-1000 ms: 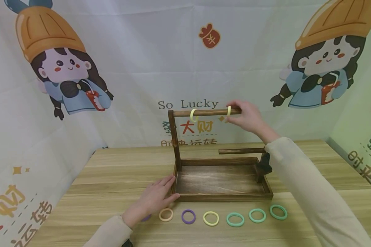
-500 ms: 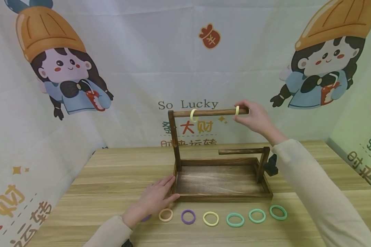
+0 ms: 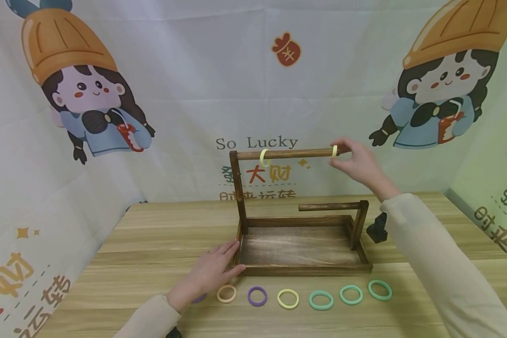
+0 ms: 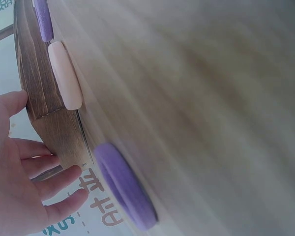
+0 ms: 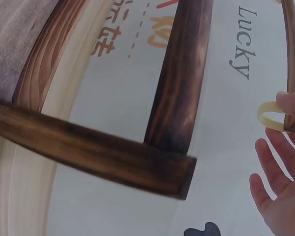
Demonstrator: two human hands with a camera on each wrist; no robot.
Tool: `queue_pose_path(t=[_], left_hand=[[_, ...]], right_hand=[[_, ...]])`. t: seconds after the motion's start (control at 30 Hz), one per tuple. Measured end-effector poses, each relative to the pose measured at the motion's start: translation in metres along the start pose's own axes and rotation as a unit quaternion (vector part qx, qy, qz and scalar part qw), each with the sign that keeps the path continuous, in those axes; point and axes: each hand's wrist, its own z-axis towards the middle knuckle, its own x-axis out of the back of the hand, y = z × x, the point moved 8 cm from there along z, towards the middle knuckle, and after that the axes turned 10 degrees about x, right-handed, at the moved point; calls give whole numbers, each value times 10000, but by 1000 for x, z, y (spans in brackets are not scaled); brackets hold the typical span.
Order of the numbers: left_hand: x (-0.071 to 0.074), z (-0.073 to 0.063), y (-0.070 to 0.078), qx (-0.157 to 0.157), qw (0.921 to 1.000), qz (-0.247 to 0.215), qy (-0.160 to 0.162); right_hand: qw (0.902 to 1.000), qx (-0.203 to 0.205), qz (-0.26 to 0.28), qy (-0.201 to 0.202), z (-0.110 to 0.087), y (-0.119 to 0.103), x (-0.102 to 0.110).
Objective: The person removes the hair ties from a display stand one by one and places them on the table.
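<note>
My right hand (image 3: 359, 163) pinches a pale yellow ring (image 3: 334, 151) between thumb and fingers. The ring encircles the free right end of the upper wooden rod (image 3: 297, 153); in the right wrist view, the ring (image 5: 265, 112) sits around the rod's tip. A second pale yellow ring (image 3: 262, 158) hangs on the same rod, further left. My left hand (image 3: 211, 268) rests against the left end of the wooden rack's tray base (image 3: 304, 271). Its fingers are extended along the wood, as the left hand (image 4: 19, 172) in the left wrist view also shows.
A lower rod (image 3: 329, 206) juts left from a short post. Along the table's front lie a peach ring (image 3: 226, 301), a purple ring (image 3: 257, 305), a yellow ring (image 3: 288, 307) and three green rings (image 3: 321, 308). Another purple ring (image 4: 125, 187) is partly covered by my left arm.
My right hand has slid the pinched yellow ring rightward along the upper rod to its free end. The left hand, the other hanging ring and the rings on the table have stayed put.
</note>
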Motion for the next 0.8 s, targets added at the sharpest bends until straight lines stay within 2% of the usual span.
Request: queue_pose_path(t=[0.8], left_hand=[[-1,0,0,-6,10000,-3,-15]], right_hand=[[9991,-340,241,117,-19,14,12]])
